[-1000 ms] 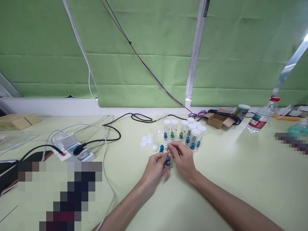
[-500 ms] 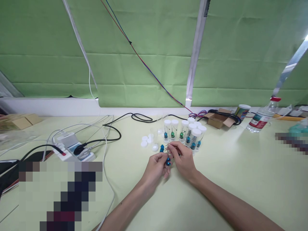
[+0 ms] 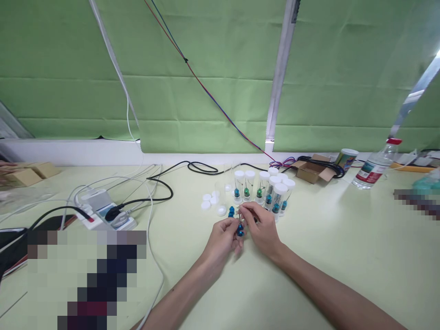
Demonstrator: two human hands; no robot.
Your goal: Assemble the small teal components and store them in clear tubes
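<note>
My left hand point(image 3: 222, 233) is closed, its fingertips pinching a small shiny blue metal piece point(image 3: 240, 231) with a thin upright stem. My right hand point(image 3: 263, 228) is closed too, thumb and forefinger pinched at the top of that stem. The exact kind of piece is too small to make out. Just beyond my left fingertips, a second blue piece point(image 3: 231, 211) stands on the table. Behind my right hand are several clear tubes with white caps point(image 3: 250, 183), holding similar blue or green pieces with thin wires. Loose white caps point(image 3: 206, 205) lie to the left.
A power strip point(image 3: 106, 208) with plugged-in cables occupies the left side. Black cable point(image 3: 202, 170) runs along the back. An open cardboard box point(image 3: 312, 170), a can point(image 3: 346, 160) and a clear bottle point(image 3: 373, 169) stand at the back right. Small cardboard boxes point(image 3: 30, 174) sit far left.
Both hands stay almost exactly where they were, still pinching the blue piece and its stem. At the far left edge, what looks like another person's hand has come to the cardboard boxes.
</note>
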